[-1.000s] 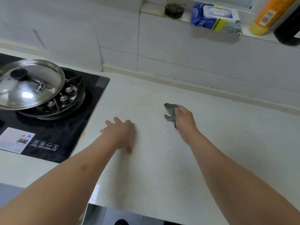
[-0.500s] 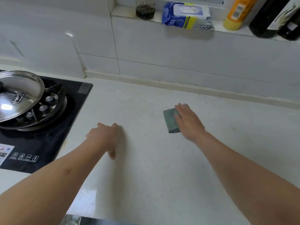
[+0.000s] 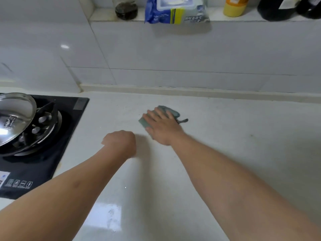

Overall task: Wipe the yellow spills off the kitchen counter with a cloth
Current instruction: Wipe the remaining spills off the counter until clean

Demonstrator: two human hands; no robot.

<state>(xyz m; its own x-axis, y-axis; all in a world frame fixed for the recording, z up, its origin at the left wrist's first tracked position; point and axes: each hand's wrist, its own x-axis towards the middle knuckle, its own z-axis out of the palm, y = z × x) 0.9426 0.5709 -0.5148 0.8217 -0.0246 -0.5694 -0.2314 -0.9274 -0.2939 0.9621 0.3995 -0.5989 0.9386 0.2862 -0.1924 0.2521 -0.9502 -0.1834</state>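
A small green-grey cloth (image 3: 171, 111) lies flat on the pale speckled kitchen counter (image 3: 234, 145), near the middle. My right hand (image 3: 162, 126) presses on it with straight fingers spread, covering most of it. My left hand (image 3: 119, 143) hovers or rests just to the left, fingers curled under, holding nothing I can see. No yellow spill is plainly visible on the counter around the cloth.
A black gas hob (image 3: 40, 141) with a steel pan and lid (image 3: 14, 117) sits at the left. On the tiled ledge behind stand a dark jar (image 3: 126, 10), a blue wipes pack (image 3: 175, 10), a yellow bottle (image 3: 235, 6) and dark bottles (image 3: 278, 7).
My right hand has flattened onto the cloth, which has spread out on the counter. My left hand's fingers have curled under. The camera has shifted to the right.
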